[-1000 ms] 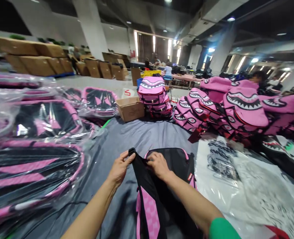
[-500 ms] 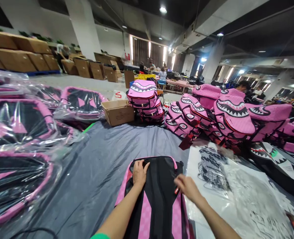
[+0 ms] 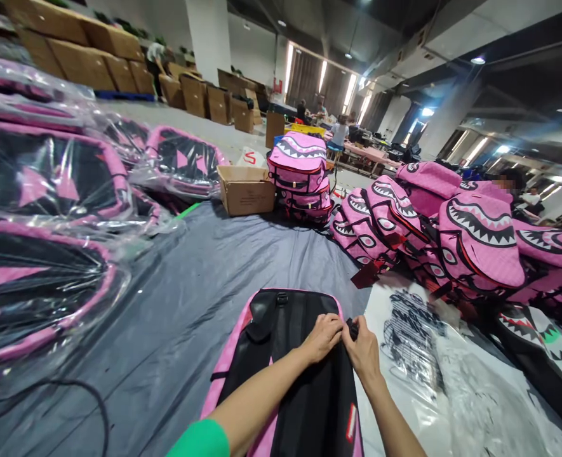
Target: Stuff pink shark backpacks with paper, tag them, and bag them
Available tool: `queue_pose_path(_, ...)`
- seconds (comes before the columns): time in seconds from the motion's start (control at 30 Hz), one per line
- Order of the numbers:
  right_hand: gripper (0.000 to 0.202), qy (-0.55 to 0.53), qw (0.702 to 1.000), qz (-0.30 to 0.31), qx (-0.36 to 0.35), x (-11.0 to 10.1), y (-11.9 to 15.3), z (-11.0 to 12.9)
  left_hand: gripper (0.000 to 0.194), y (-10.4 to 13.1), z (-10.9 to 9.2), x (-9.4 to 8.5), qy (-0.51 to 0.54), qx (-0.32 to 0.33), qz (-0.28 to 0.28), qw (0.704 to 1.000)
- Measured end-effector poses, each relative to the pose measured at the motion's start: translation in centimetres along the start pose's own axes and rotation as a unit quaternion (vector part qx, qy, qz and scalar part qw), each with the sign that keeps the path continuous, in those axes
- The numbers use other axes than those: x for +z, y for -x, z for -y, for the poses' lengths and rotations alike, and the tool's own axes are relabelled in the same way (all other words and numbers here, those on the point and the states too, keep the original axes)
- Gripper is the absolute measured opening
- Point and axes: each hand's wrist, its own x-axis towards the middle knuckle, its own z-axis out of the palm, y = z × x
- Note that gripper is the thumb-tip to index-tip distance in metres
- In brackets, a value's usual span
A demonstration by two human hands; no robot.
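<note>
A black and pink backpack [image 3: 300,393] lies in front of me with its back panel and shoulder straps facing up. Over its upper right edge, my left hand [image 3: 325,337] has curled fingers meeting my right hand; what they pinch is hidden. Just outside that edge, my right hand [image 3: 362,350] is closed, thumb and fingers pinching a bunched black strap [image 3: 352,327]. A small black buckle [image 3: 282,298] sits at the top of the panel. Lower on the right side shows a red and white label [image 3: 351,421].
Plastic-wrapped backpacks [image 3: 47,171] are piled at the left. Pink shark-mouth backpacks [image 3: 481,235] are heaped at the right, with a stack [image 3: 300,171] beside an open cardboard box [image 3: 246,190] ahead. Clear plastic bags [image 3: 418,343] lie right of my work. A person [image 3: 157,63] stands by cartons.
My left hand has left the top buckle and moved right to join my right hand at the backpack's upper right edge. My right hand has moved slightly up. The view has shifted and tilted.
</note>
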Motion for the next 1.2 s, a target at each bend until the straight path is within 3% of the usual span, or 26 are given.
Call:
queue_pose_path(0.17,0.013,-0.045,0.997,-0.022,-0.057,-0.5,4.5,2.0,0.018,0.5,1.4,1.0,-0.007,0.058,-0.017,0.998)
queue_pose_path(0.43,0.011,-0.071,0.981,-0.098,-0.154,-4.5,9.1,5.9,0.026,0.0,2.0,1.4,-0.036,0.085,-0.034,0.995)
queue_pose_path(0.57,0.013,-0.086,0.979,-0.111,-0.147,-5.1,10.1,5.7,0.024,-0.6,1.3,0.7,-0.054,0.084,0.000,0.995)
queue_pose_path(0.7,0.019,-0.131,0.979,-0.136,-0.074,-7.2,8.4,4.1,0.018,-1.2,-1.1,-0.8,-0.067,0.071,0.037,0.995)
queue_pose_path(0.73,0.021,-0.139,0.980,-0.131,-0.061,-7.9,7.8,3.8,0.020,-1.3,-2.1,-1.3,-0.066,0.073,0.041,0.994)
queue_pose_path(0.83,0.024,-0.142,0.986,-0.053,-0.074,-9.7,6.5,3.1,0.059,-2.3,-5.6,-3.3,-0.052,0.134,0.076,0.987)
queue_pose_path(0.9,0.026,-0.142,0.986,-0.012,-0.085,-10.4,5.8,3.0,0.052,-3.2,-7.5,-4.7,-0.059,0.192,0.119,0.972)
queue_pose_path(0.97,0.031,-0.158,0.986,-0.007,-0.060,-10.8,5.0,2.6,0.028,-4.1,-8.5,-5.8,-0.087,0.210,0.138,0.964)
queue_pose_path(1.03,0.038,-0.198,0.980,0.007,-0.015,-11.3,4.2,2.0,0.020,-4.3,-8.6,-6.1,-0.126,0.187,0.113,0.968)
queue_pose_path(1.1,0.044,-0.255,0.966,0.043,0.016,-11.8,3.4,1.5,0.025,-3.5,-8.4,-5.8,-0.170,0.150,0.076,0.971)
queue_pose_path(1.2,0.048,-0.316,0.940,0.128,0.009,-12.5,2.6,1.2,0.035,-1.3,-8.3,-4.5,-0.221,0.092,0.033,0.970)
